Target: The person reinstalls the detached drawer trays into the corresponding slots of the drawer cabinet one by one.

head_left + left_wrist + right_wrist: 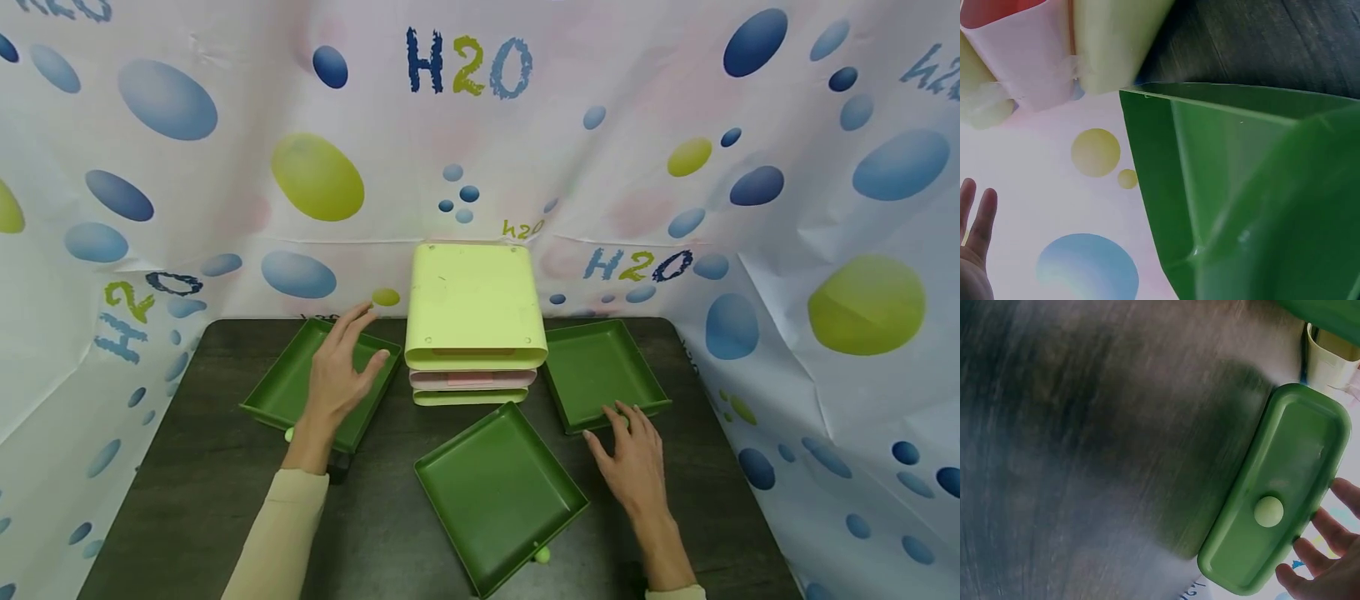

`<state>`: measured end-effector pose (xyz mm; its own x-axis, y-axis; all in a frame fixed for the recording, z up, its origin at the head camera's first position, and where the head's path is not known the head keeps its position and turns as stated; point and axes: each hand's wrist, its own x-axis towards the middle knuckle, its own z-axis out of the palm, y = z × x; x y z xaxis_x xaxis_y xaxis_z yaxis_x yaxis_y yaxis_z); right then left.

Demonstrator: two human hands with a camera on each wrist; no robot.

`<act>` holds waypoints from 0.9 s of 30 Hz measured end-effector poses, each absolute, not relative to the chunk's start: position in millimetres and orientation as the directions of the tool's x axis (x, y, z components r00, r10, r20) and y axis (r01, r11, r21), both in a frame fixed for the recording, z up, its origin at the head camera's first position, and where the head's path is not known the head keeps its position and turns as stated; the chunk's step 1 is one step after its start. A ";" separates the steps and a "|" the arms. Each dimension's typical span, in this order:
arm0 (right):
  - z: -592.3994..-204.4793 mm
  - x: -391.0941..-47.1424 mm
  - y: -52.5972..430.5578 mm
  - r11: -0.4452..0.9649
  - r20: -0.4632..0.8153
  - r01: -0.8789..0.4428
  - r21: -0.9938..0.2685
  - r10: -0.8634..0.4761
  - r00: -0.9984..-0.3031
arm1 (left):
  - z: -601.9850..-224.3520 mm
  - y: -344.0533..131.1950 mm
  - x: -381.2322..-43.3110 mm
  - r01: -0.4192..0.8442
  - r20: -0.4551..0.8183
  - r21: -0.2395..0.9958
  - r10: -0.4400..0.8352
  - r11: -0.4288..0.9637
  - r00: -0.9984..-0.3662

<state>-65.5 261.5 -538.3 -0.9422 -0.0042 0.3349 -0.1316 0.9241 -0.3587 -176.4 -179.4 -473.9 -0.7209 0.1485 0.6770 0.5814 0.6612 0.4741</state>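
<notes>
Three green drawers with pale green knobs lie around a small drawer cabinet (476,304). Over the left drawer (285,387) is my left hand (337,383), fingers extended and thumb apart, holding nothing. The left wrist view shows its fingertips (984,219) at the edge, beside the inside of a green drawer (1154,175). My right hand (633,462) reaches the front of the right drawer (596,367). In the right wrist view its spread fingertips (1307,553) are right at the top rim of the drawer front (1300,450), above its round knob (1269,511). The middle drawer (498,492) sits turned askew.
The cabinet has yellow-green and pink shells stacked on each other, at the back of the dark wooden table (375,533). A white curtain (570,175) with blue and green dots and H2O lettering hangs behind the table and along both sides.
</notes>
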 end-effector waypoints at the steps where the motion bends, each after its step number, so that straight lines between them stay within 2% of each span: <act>1: -539.3 -65.9 261.3 0.924 0.345 -0.137 -0.357 -0.006 -0.939 | -473.6 -178.8 -177.4 0.583 0.681 0.475 0.145 0.659 -0.718; 12: -547.5 -68.3 262.5 0.926 0.397 -0.121 -0.357 0.033 -0.917 | -470.0 -175.8 -181.5 0.602 0.698 0.505 0.119 0.619 -0.707; 18: -552.4 -68.4 262.9 0.919 0.401 -0.099 -0.382 0.068 -0.913 | -466.4 -162.5 -187.2 0.652 0.675 0.610 0.136 0.451 -0.725; 22: -555.6 -69.4 262.9 0.914 0.401 -0.079 -0.397 0.095 -0.911 | -459.1 -151.7 -186.2 0.687 0.681 0.642 0.158 0.341 -0.715; 27: -559.3 -68.8 262.0 0.907 0.389 -0.054 -0.418 0.125 -0.913 | -459.6 -144.4 -184.4 0.684 0.673 0.650 0.166 0.332 -0.721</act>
